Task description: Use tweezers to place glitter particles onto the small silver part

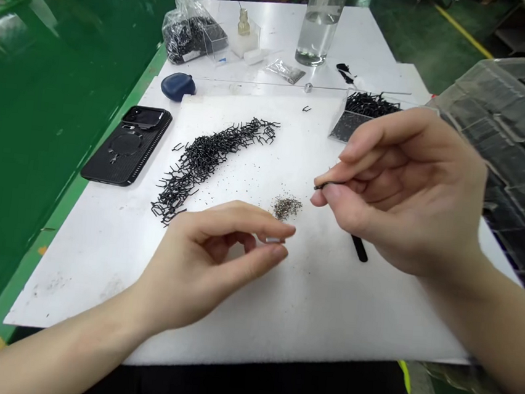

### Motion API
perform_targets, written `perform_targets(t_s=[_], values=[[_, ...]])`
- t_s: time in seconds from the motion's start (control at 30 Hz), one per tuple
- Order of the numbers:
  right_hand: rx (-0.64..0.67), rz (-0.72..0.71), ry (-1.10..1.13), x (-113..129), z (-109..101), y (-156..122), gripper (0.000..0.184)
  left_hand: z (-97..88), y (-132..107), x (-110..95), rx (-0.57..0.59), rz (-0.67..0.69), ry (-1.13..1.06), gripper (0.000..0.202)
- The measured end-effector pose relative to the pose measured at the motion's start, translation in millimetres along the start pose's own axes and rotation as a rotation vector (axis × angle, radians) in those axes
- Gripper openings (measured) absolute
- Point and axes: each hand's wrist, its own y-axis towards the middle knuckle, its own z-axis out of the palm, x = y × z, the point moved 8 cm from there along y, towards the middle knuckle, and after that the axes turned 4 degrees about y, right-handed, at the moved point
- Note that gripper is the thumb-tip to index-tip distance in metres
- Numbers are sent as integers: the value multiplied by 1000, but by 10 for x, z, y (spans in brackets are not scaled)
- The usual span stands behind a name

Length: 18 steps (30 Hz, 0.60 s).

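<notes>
My left hand [219, 261] is closed in a pinch above the white mat [241, 319]. A small, pale, flat piece [275, 240] shows between its thumb and forefinger; its kind is unclear. Higher and to the right, my right hand [407, 186] pinches a small black piece [323, 185] between thumb and fingertips, mostly hidden by them. Between the hands lies a little heap of tiny brownish metal bits [287, 208]. Beyond my left hand spreads a long pile of bent black pieces [206, 154]. Below my right hand, the end of a black strip-like tool [359, 248] sticks out.
A black phone [127, 145] and a dark blue case [178, 86] are at the left. Behind stand a clear bin of black pieces [368, 108], a water bottle [319, 35], a small glass vial [244, 25] and a plastic bag [190, 32]. Clear drawers [507, 115] stand right.
</notes>
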Motion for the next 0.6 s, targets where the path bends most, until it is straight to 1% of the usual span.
perform_targets(t_s=[0.07, 0.13, 0.23, 0.3, 0.43, 0.53, 0.6], values=[[-13, 22, 22, -36, -8, -3, 41, 63, -37, -79, 49, 95, 115, 14], [-7, 22, 46, -43, 6, -10, 41, 117, -68, -112, 81, 149, 235, 10], [46, -9, 40, -25, 44, -15, 40, 158, -90, -118, 71, 183, 445, 10], [85, -12, 16, -30, 59, -13, 41, 165, -92, -114, 47, 185, 529, 12], [112, -21, -8, -40, 54, -5, 40, 169, -89, -118, 26, 183, 562, 10], [102, -16, 5, -39, 47, -8, 40, 177, -95, -130, 40, 194, 546, 8], [97, -12, 15, -28, 54, -16, 40, 149, -107, -145, 15, 203, 488, 17]])
